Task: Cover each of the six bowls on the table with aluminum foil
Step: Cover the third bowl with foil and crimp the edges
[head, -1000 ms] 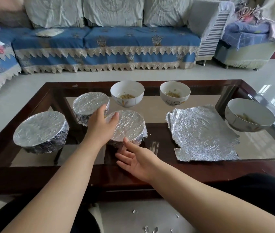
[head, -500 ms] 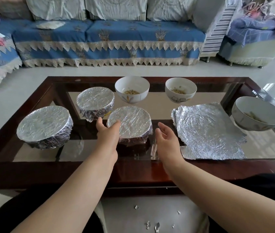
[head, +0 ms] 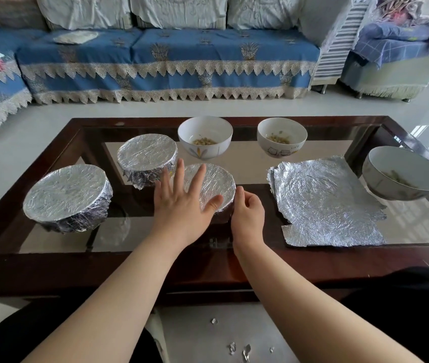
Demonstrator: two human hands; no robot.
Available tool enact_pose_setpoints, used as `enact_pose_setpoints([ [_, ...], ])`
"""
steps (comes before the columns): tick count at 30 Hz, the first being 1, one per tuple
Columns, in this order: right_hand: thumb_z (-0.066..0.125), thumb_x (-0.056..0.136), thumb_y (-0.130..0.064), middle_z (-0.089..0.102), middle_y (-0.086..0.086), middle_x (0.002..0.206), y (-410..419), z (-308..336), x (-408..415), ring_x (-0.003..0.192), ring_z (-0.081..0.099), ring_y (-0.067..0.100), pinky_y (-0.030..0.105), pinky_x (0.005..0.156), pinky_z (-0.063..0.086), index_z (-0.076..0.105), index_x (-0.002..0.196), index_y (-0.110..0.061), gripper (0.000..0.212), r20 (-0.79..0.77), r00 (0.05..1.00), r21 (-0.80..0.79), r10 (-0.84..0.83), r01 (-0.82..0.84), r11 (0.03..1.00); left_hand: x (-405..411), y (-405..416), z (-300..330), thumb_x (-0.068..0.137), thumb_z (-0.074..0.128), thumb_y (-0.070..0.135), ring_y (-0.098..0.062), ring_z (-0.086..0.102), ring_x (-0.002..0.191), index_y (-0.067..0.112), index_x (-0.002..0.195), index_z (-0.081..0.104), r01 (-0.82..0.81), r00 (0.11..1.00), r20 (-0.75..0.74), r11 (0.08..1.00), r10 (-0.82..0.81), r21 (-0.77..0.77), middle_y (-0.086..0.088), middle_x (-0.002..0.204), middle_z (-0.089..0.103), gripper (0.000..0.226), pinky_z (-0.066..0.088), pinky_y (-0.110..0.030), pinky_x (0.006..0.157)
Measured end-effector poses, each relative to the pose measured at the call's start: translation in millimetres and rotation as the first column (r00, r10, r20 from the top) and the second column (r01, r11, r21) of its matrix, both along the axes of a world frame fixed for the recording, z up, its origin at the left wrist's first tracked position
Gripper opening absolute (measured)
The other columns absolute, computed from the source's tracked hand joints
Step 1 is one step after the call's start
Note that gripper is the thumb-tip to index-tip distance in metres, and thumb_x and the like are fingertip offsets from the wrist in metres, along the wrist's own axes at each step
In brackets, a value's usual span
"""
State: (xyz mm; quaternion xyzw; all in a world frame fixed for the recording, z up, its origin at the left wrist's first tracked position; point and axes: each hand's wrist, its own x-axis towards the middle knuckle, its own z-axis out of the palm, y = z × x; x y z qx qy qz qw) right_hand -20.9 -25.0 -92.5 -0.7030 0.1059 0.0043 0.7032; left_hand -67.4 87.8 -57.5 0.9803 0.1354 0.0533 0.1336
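Home living room, from what I see. A long sofa (head: 168, 56) under blue lace-trimmed covers runs along the far wall, pale cushions (head: 179, 10) propped on its back. An armchair (head: 396, 61) piled with blankets sits at right. I'm looking down at a glass-topped wooden coffee table (head: 58, 258) on a pale tiled floor (head: 50, 113).

Both forearms are bare, with no sleeves in view. The left hand (head: 182, 205) and right hand (head: 247, 213) wear no gloves or rings. Below them, dark trousers (head: 404, 310) cover the legs.
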Motion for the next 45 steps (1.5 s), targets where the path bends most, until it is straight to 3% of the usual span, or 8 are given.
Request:
enact_pose_setpoints([
  [9,0.059,0.094,-0.036,0.063,0.001,0.07,0.6,-5.3,4.7,0.068,0.057,0.015,0.038,0.077,0.051,0.065,0.084,-0.011,0.028,-0.052,0.998,0.037,-0.037,0.039,0.999,2.4,-2.1,-5.1,0.093,0.025,0.071,-0.038,-0.009,0.151,0.032,0.158,-0.006,-0.016,0.999,-0.038,1.0,0.015,-0.023,-0.012,0.165,-0.014,0.082,-0.002,-0.048,0.121],
  [17,0.059,0.093,-0.026,0.072,0.002,0.089,10.3,-13.8,12.8,0.085,0.068,0.021,0.044,0.088,0.055,0.068,0.093,-0.016,0.013,-0.119,0.992,0.048,-0.044,0.05,0.998,2.5,-2.1,-4.8,0.094,0.027,0.07,-0.038,-0.008,0.151,0.034,0.158,-0.007,-0.015,0.999,-0.031,0.999,0.014,-0.034,-0.012,0.166,-0.012,0.081,-0.002,-0.048,0.121],
  [23,0.051,0.094,-0.007,0.069,0.005,0.099,9.1,-11.9,17.6,0.086,0.063,0.015,0.028,0.085,0.051,0.063,0.105,-0.008,0.016,-0.095,0.995,-0.051,0.005,-0.01,0.999,4.4,0.7,-5.5,0.093,0.029,0.07,-0.038,-0.007,0.151,0.033,0.158,-0.009,-0.011,1.0,-0.013,0.999,0.01,-0.037,-0.013,0.166,-0.011,0.083,-0.002,-0.048,0.122],
  [27,0.047,0.089,0.001,0.071,0.004,0.098,6.0,-14.0,16.8,0.087,0.065,0.016,0.03,0.084,0.051,0.064,0.106,-0.007,0.025,-0.086,0.993,-0.155,0.083,-0.096,0.983,4.6,1.7,-3.1,0.092,0.032,0.071,-0.035,-0.007,0.152,0.029,0.158,-0.01,-0.002,1.0,0.009,0.998,0.003,-0.071,-0.014,0.165,-0.011,0.089,-0.001,-0.047,0.123],
  [30,0.036,0.078,0.013,0.073,0.009,0.092,-3.1,-11.9,17.6,0.087,0.07,0.023,0.035,0.082,0.058,0.067,0.103,-0.003,0.043,-0.126,0.98,-0.05,0.156,-0.163,0.985,3.7,2.9,-0.6,0.089,0.036,0.073,-0.033,-0.008,0.152,0.028,0.158,-0.01,-0.003,1.0,0.01,0.991,0.004,-0.132,-0.013,0.166,-0.012,0.094,-0.002,-0.045,0.122],
  [34,0.024,0.085,0.015,0.071,0.011,0.084,-15.1,1.6,15.6,0.069,0.069,0.016,0.02,0.058,0.055,0.064,0.101,0.003,0.044,-0.211,0.939,0.202,0.272,-0.23,0.952,3.0,4.0,1.0,0.088,0.041,0.071,-0.03,-0.008,0.153,0.025,0.159,-0.006,-0.008,0.999,0.042,0.976,0.017,-0.219,-0.011,0.166,-0.01,0.096,-0.001,-0.044,0.122],
  [40,0.022,0.089,0.009,0.067,0.009,0.083,-19.8,3.4,17.1,0.069,0.065,0.017,0.024,0.063,0.057,0.062,0.106,0.001,0.044,-0.289,0.904,0.25,0.315,-0.246,0.937,5.0,12.7,8.3,0.095,0.056,0.052,-0.02,0.018,0.15,0.023,0.157,0.019,-0.02,0.947,0.234,0.763,0.222,-0.647,-0.002,0.163,0.021,0.077,0.02,-0.045,0.121],
  [45,0.024,0.091,0.011,0.066,0.011,0.084,-26.2,11.7,22.2,0.073,0.064,0.02,0.03,0.074,0.056,0.062,0.094,-0.001,0.04,-0.303,0.868,0.171,0.394,-0.357,0.918,-3.2,32.8,9.7,0.097,0.057,0.037,-0.02,0.041,0.132,0.022,0.155,0.025,-0.23,0.926,-0.035,0.487,0.377,-0.842,0.001,0.149,0.039,0.068,0.033,-0.034,0.104],
])
